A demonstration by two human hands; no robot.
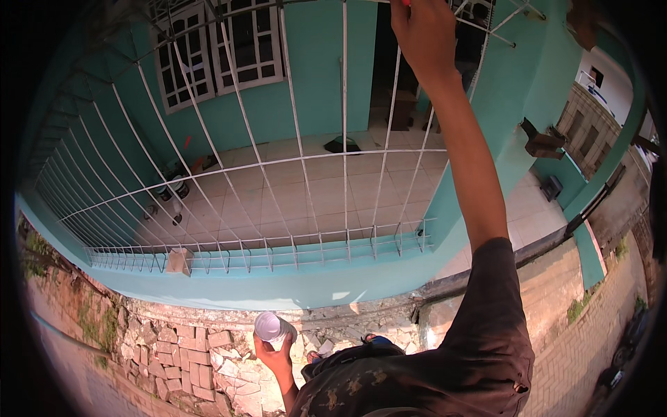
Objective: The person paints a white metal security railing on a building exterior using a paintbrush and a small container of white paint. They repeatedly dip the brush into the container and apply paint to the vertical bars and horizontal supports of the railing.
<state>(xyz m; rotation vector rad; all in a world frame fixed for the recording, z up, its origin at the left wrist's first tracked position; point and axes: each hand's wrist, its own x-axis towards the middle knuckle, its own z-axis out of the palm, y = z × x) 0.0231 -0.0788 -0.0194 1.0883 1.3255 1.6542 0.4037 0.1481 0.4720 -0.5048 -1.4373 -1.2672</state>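
My left hand [276, 356] is wrapped round a pale, round cup-like container [272, 328] and holds it low, in front of my body. Its contents show only as a whitish-lilac top. My right arm is stretched far up, and my right hand [425, 42] is at the top edge of the view, by the upper part of the white metal railing [345, 104]. The fingers there are closed and partly cut off. A small red bit of something [406, 3] shows at them; its kind is out of sight.
The railing stands on a turquoise low wall [278, 288], with a small block [179, 261] on its ledge. Behind the bars are a tiled porch [278, 198], a broom [342, 144], buckets [174, 187] and a window [215, 52]. Broken paving [187, 361] lies underfoot.
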